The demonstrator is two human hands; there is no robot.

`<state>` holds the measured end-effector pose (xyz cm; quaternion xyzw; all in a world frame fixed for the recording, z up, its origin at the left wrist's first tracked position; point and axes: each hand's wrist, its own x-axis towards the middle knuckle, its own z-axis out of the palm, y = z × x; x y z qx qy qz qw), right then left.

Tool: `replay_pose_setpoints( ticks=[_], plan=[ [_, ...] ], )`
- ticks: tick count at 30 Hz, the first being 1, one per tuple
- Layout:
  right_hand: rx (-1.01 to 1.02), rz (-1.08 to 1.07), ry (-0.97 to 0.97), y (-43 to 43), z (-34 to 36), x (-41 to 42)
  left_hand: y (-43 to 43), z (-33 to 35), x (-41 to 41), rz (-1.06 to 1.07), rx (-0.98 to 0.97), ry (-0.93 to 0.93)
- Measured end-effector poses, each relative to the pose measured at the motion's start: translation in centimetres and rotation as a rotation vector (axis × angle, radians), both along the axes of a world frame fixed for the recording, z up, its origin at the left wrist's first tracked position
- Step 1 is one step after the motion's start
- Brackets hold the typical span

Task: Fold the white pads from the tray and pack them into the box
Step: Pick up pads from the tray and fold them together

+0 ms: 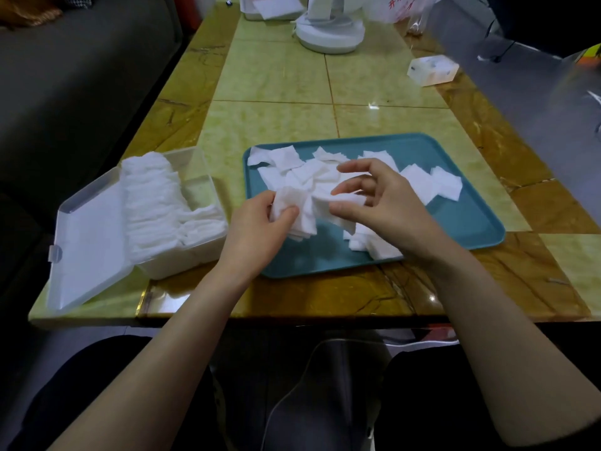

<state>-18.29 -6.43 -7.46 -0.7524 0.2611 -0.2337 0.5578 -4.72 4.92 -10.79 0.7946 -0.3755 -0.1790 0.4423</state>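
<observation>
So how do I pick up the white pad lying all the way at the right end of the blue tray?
Probably pinch the rightmost pad at its right-hand corner, coming from the right with finger and thumb. It lies flat and thin. That corner rests on bare tray, while its left edge meets a neighbouring pad.

Both bare forearms reach forward from the lap, the hands close together. The left hand [260, 219] pinches a white pad [292, 198] between thumb and curled fingers, palm turned inward. The right hand [383, 203] holds the pad's other end under its thumb, middle finger bent toward it, index finger lifted and slightly curled.
</observation>
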Motion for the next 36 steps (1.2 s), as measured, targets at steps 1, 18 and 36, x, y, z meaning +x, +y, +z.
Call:
replay_pose_setpoints(
  ticks=[1,18,36],
  plan=[
    [0.067,0.061,-0.046,0.2,0.3,0.0,0.0,-0.1,0.0,0.002,-0.004,-0.001],
    [-0.044,-0.091,0.023,0.7,-2.2,1.4,0.2,0.6,-1.3,-0.157,-0.116,0.355],
    [-0.76,0.145,0.034,4.9,-1.4,5.4,5.0,1.8,3.3,-0.12,-0.174,-0.547]
  ],
)
